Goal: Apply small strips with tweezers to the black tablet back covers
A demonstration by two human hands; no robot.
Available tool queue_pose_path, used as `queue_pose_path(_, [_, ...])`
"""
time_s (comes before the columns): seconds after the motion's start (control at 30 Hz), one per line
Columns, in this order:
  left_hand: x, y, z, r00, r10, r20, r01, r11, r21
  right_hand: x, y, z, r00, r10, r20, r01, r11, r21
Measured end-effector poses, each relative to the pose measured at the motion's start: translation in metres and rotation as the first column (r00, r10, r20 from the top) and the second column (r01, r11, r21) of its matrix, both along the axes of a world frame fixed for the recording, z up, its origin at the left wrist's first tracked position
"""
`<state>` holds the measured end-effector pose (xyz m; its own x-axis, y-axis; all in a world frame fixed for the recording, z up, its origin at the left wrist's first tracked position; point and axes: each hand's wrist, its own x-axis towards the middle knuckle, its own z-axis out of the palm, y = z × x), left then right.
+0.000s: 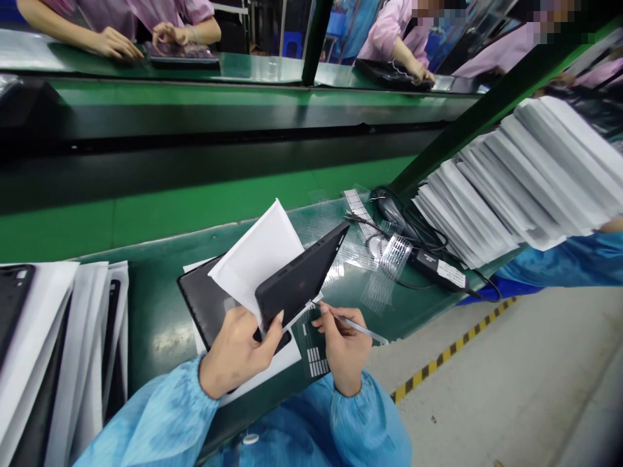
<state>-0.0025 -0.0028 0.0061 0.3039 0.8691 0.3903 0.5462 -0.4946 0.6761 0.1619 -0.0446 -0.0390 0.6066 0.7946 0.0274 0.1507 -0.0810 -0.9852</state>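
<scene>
My left hand grips a black tablet by its lower left corner, holding it tilted up on edge. A white sleeve stands up behind the tablet, its lower end also near that hand. Between the fingers of my right hand is a thin pen-like tool, its tip at the tablet's lower edge. Under my left hand, another black tablet lies on white sheeting on the green bench. A clear strip with small white labels lies beside my right hand.
White sleeves with dark tablets stand at left. A large stack of white sleeves rises at right, by another person's blue sleeve. Clear label sheets and a black cabled device lie on the bench. Across the conveyor, people handle dark tablets.
</scene>
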Motion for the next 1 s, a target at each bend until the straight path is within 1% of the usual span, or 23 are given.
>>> queue_pose_path(0.23, [0.000,-0.001,0.000,1.000,-0.004,0.001,0.004,1.000,0.011,0.006,-0.003,-0.007,0.995,0.102,-0.012,-0.101,0.994,0.035])
queue_pose_path(0.37, [0.000,0.000,0.001,1.000,-0.007,0.007,0.007,1.000,-0.007,0.008,-0.004,-0.006,0.997,0.076,-0.008,-0.075,0.995,0.073])
queue_pose_path(0.57, [0.001,0.001,0.004,1.000,0.011,-0.019,-0.010,1.000,0.021,0.011,-0.003,-0.005,0.990,0.137,-0.037,-0.136,0.990,0.028])
queue_pose_path(0.73, [0.001,0.001,0.004,1.000,0.012,-0.019,-0.012,0.999,0.034,0.014,-0.002,0.001,0.984,0.097,-0.150,-0.092,0.995,0.039])
queue_pose_path(0.87, [0.001,0.001,0.003,0.999,0.012,-0.034,-0.011,1.000,0.014,0.017,-0.011,0.003,0.944,0.187,-0.272,-0.184,0.982,0.034])
queue_pose_path(1.0, [0.001,0.001,0.003,0.999,0.009,-0.031,-0.009,1.000,0.002,0.016,-0.021,0.005,0.895,0.261,-0.361,-0.283,0.959,-0.008])
